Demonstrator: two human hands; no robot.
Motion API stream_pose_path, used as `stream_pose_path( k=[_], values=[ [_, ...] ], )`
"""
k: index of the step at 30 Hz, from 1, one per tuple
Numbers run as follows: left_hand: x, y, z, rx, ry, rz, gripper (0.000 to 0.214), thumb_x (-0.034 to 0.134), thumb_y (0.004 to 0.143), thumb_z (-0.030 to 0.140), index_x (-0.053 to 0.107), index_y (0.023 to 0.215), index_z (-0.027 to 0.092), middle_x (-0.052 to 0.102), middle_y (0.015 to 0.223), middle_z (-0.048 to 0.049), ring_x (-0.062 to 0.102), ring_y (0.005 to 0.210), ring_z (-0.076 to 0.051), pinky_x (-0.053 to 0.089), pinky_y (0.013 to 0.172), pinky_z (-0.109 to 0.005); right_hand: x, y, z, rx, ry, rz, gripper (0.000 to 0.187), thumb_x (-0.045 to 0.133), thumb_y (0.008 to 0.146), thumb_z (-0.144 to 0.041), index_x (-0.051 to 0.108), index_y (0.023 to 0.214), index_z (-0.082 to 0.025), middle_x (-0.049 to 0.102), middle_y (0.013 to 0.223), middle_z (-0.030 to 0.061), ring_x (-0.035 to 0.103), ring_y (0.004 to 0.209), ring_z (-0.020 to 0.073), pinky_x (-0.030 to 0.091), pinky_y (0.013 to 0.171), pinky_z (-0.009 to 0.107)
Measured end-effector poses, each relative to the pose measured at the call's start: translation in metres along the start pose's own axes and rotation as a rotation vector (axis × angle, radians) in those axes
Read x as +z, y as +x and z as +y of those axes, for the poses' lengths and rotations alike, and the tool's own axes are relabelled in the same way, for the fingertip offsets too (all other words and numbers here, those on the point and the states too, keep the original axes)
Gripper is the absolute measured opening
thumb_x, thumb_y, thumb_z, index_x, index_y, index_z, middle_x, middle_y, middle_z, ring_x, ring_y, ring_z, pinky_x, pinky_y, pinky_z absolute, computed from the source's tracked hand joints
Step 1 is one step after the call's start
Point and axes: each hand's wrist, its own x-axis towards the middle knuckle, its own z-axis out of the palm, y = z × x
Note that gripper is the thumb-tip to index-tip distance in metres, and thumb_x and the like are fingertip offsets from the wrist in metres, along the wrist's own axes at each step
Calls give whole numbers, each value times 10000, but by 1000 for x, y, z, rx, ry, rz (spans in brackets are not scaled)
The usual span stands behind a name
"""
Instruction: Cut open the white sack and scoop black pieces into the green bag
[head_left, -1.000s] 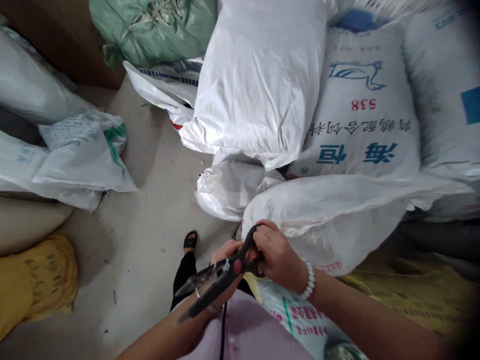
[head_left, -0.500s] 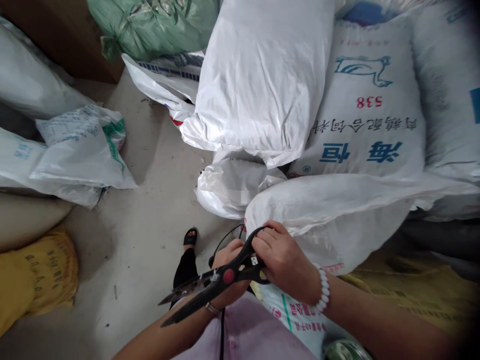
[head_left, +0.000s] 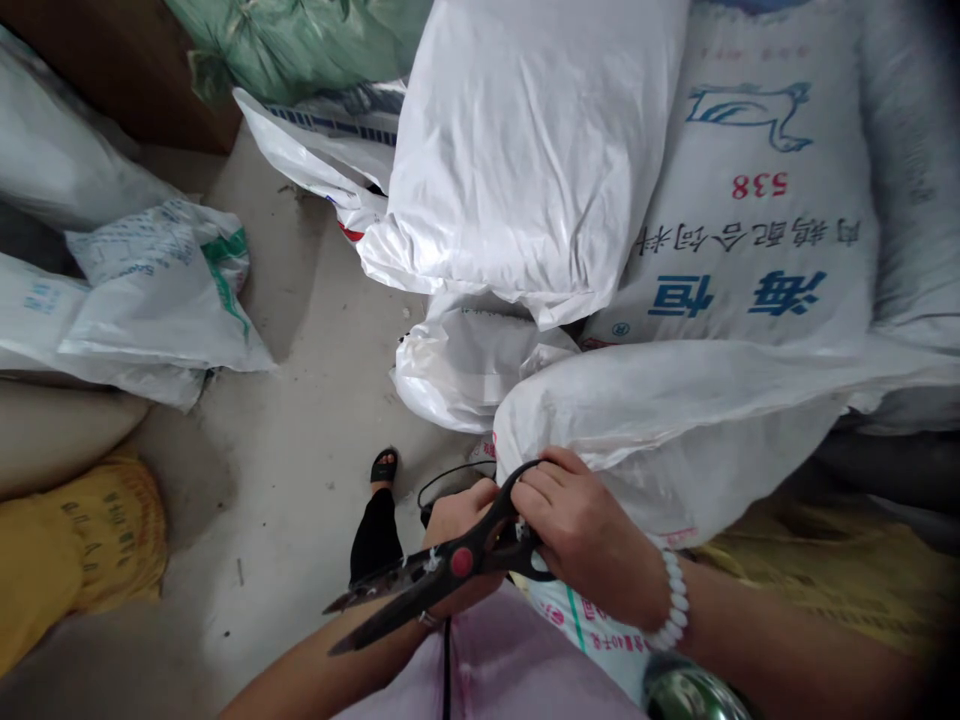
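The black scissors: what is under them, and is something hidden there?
Under the black scissors lie the left hand, its forearm and pale purple clothing. The right hand grips the handles; the blades are open. What the left hand holds is covered.

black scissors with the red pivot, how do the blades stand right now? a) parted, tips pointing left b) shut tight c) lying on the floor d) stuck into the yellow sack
a: the black scissors with the red pivot sit in the grip of the right hand, with the left hand behind them, and the two blades spread apart toward the left over the grey concrete floor.
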Motion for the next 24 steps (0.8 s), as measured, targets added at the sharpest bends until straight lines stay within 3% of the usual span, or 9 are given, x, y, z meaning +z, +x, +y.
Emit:
stream_pose_path(
  k=[4, 9, 11, 14, 16, 19, 22, 24],
  values=[
    [-6, 0, 1, 55, 14, 16, 143, 456, 741, 185, 585, 686, 154, 558, 679, -38, 501, 554, -134, 323, 476, -243, 1, 0, 0, 58, 67, 53, 156, 367, 673, -32, 458, 643, -154, 478, 611, 24, 423, 616, 152, 351, 739, 329],
    [-1, -10, -13, 79, -254, 132, 207, 489, 701, 118, 618, 862, 139, 553, 690, -31, 495, 579, -106, 384, 528, -209, -5, -4, 31, 255, 80, 206, 118, 441, 661, -69, 412, 618, -175, 440, 571, -7, 405, 563, 133, 358, 627, 281],
    [4, -14, -20, 28, -402, 206, 197, 489, 704, 95, 618, 850, 124, 510, 632, -7, 460, 544, -85, 374, 517, -194, -8, -9, 46, 415, 70, 243, 87, 500, 700, -136, 449, 641, -175, 475, 593, -1, 441, 583, 140, 360, 586, 266],
    [7, -15, -21, -189, -649, 184, 172, 503, 758, 173, 619, 871, 116, 525, 668, -16, 450, 577, -83, 381, 553, -205, -7, -17, 52, 549, 250, 227, 61, 550, 750, -226, 518, 736, -176, 554, 682, 11, 517, 639, 146, 405, 597, 259],
    [4, -13, -17, -359, -868, 109, 182, 543, 757, 243, 619, 865, 118, 551, 687, -21, 455, 602, -88, 387, 578, -214, -2, -19, 43, 478, 387, 198, 113, 555, 765, -229, 545, 866, -177, 602, 800, 31, 564, 740, 159, 444, 674, 273],
    [-3, -11, -12, -540, -1145, 53, 216, 636, 699, 300, 619, 812, 117, 557, 652, -9, 459, 582, -83, 367, 544, -196, 9, -22, 24, 189, 431, 182, 223, 546, 768, -184, 509, 987, -171, 614, 994, 75, 553, 969, 187, 421, 879, 348],
    [-1, -14, -14, -640, -1324, 36, 270, 659, 693, 314, 613, 877, 123, 521, 596, 20, 351, 456, -30, 236, 426, -160, 24, -29, 14, -47, 345, 191, 236, 549, 768, -161, 482, 994, -150, 598, 1081, 119, 535, 1041, 191, 351, 977, 417],
    [4, -19, -19, -656, -1411, 42, 275, 652, 706, 301, 600, 918, 134, 471, 543, 48, 256, 407, -11, 161, 400, -162, 36, -34, 14, -122, 269, 210, 232, 502, 783, -129, 488, 1015, -136, 589, 1109, 141, 538, 1048, 201, 340, 974, 449]
  ],
)
